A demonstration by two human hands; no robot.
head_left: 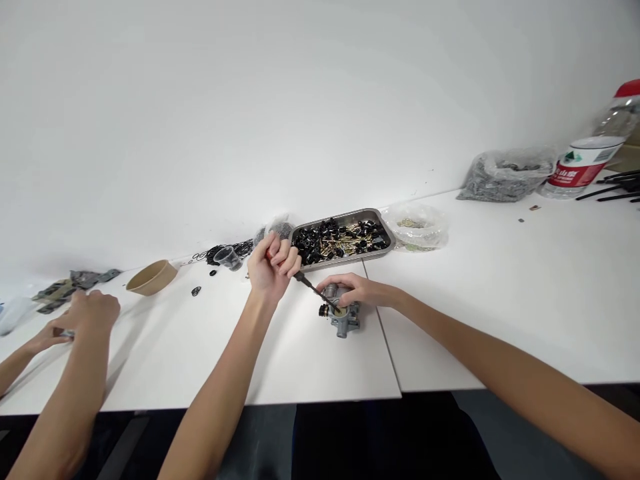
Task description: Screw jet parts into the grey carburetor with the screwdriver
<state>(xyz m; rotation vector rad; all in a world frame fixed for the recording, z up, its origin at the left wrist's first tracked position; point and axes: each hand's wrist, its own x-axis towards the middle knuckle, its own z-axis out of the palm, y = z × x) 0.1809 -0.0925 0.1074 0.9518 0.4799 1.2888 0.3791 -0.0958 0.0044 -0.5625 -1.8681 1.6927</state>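
Note:
My left hand [273, 268] is wrapped round the handle of a screwdriver [316, 291], whose dark shaft slants down to the right. Its tip meets the open top of a small grey metal carburetor [343, 321] on the white table. A black and brass screw-like part sticks out of the carburetor's left side. My right hand [356, 290] grips the carburetor from behind and above, fingers on its far side and thumb near the opening. Just behind both hands lies a metal tray [345, 262] of black and brass parts.
Right of the tray is a plastic bag [417, 227]; farther right are a bag of grey parts [507, 175] and a large bottle [583, 160]. Leftward stand a clear cup [229, 258], black rings [196, 291] and a tan bowl [153, 278]. A co-worker's hands [90, 313] work at far left.

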